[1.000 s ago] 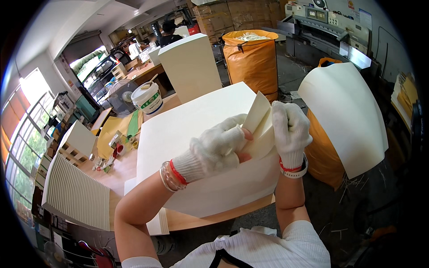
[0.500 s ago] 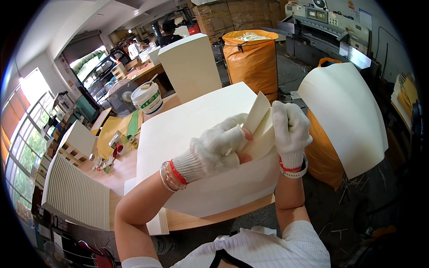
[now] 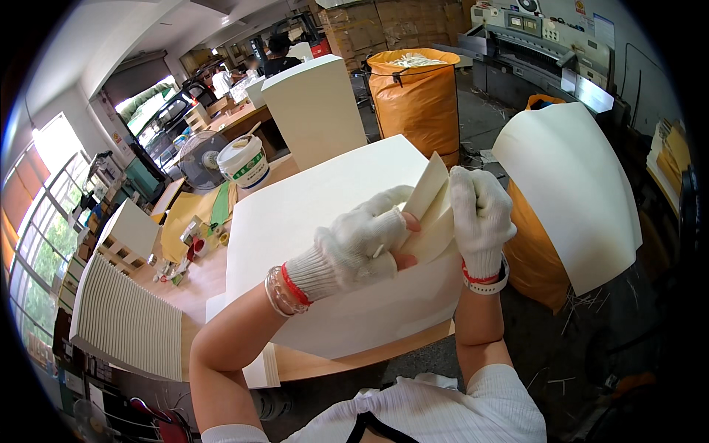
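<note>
A large stack of white paper sheets [image 3: 310, 192] lies in front of me on a wooden table. My left hand [image 3: 358, 240], in a white knitted glove with bare thumb and fingertips showing, grips a raised flap of sheets [image 3: 428, 188] at the stack's right side. The thumb presses on the flap from the near side. My right hand [image 3: 481, 218], gloved too, is closed in a fist at the right edge of the same sheets. Its fingers curl around the edge, and their grip is partly hidden.
Left of the stack stand a ridged pile of sheets [image 3: 129, 317], tape rolls and scissors on the table [image 3: 199, 284]. Beyond are a white bucket [image 3: 244, 161] and a tall paper stack [image 3: 314, 111]. Orange bags [image 3: 415, 103] and curved white sheets [image 3: 569, 184] stand right. Another person works far back.
The tip of the raised flap has shifted slightly to the right. Both hands hold almost the same places.
</note>
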{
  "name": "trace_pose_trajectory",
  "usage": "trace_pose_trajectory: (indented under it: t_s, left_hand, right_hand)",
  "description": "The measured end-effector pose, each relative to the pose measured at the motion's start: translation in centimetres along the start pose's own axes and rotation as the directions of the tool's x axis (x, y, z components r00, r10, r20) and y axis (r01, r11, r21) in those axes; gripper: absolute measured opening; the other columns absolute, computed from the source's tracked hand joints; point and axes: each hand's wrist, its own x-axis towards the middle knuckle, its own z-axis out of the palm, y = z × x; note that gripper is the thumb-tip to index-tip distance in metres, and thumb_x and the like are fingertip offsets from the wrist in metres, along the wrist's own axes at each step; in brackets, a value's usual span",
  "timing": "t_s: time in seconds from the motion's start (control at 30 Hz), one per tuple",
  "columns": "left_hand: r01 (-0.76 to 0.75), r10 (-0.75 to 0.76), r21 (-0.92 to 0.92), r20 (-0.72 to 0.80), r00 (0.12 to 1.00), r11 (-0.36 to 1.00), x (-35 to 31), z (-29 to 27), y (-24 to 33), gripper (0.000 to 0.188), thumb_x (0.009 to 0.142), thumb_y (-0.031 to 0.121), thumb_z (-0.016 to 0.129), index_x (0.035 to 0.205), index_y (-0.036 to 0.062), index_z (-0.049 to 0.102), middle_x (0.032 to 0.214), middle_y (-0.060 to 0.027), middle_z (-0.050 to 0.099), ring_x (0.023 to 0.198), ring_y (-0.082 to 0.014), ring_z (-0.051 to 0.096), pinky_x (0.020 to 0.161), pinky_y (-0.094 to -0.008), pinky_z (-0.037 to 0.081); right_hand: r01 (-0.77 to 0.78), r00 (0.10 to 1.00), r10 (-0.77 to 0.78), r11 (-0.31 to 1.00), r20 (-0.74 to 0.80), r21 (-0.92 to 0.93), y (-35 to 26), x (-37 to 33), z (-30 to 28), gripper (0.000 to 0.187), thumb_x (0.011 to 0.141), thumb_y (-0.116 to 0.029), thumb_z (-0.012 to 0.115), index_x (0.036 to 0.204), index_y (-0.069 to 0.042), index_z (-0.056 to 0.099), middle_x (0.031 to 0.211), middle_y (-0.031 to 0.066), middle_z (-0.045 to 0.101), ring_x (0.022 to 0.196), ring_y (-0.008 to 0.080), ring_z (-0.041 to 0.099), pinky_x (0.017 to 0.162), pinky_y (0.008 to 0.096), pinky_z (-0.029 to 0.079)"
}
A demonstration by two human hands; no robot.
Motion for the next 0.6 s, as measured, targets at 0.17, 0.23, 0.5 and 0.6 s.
trace_pose_trajectory:
  t_s: [0.17,0.23,0.5,0.6]
  left_hand:
    - [0.001,0.001,0.03,-0.073,0.997,1.0,0.12,0.48,-0.19,0.028,0.073,-0.004,0.077,0.097,0.0026,0.062,0.133,-0.0232,0.057,0.102,-0.0335,0.065,0.081,-0.036,0.055]
    - [0.044,-0.043,0.032,-0.036,0.998,0.999,0.06,0.38,-0.23,0.031,0.074,-0.002,0.077,0.101,0.003,0.063,0.134,-0.0222,0.056,0.104,-0.0328,0.065,0.084,-0.0361,0.053]
    - [0.044,-0.042,-0.048,0.042,0.998,0.998,-0.08,-0.14,-0.34,0.035,0.076,0.003,0.08,0.108,0.0057,0.066,0.138,-0.0197,0.055,0.11,-0.0295,0.063,0.091,-0.0364,0.051]
    - [0.003,0.001,0.085,-0.047,0.999,0.996,-0.08,0.35,-0.3,0.032,0.075,-0.001,0.078,0.101,0.0044,0.061,0.141,-0.0229,0.051,0.103,-0.0339,0.066,0.082,-0.0335,0.055]
  right_hand:
    - [0.004,1.0,-0.004,0.999,0.003,0.037,-0.1,0.0,-0.08,0.025,0.091,-0.005,0.066,0.07,0.003,0.055,0.059,0.0101,0.047,0.056,0.0243,0.048,0.054,0.0373,0.039]
    - [0.009,1.0,-0.01,0.999,0.017,0.037,0.07,-0.09,-0.37,0.026,0.091,-0.005,0.066,0.069,0.003,0.054,0.059,0.0103,0.046,0.056,0.0244,0.048,0.054,0.0375,0.039]
    - [-0.027,0.999,0.027,0.999,-0.016,0.019,-0.13,-0.08,0.02,0.03,0.092,-0.006,0.065,0.067,0.003,0.051,0.058,0.011,0.045,0.055,0.0249,0.047,0.054,0.0383,0.037]
    - [-0.036,0.999,0.036,0.999,-0.003,0.016,-0.11,-0.16,0.0,0.029,0.092,-0.006,0.065,0.068,0.003,0.053,0.059,0.0111,0.045,0.055,0.0247,0.047,0.054,0.0382,0.038]
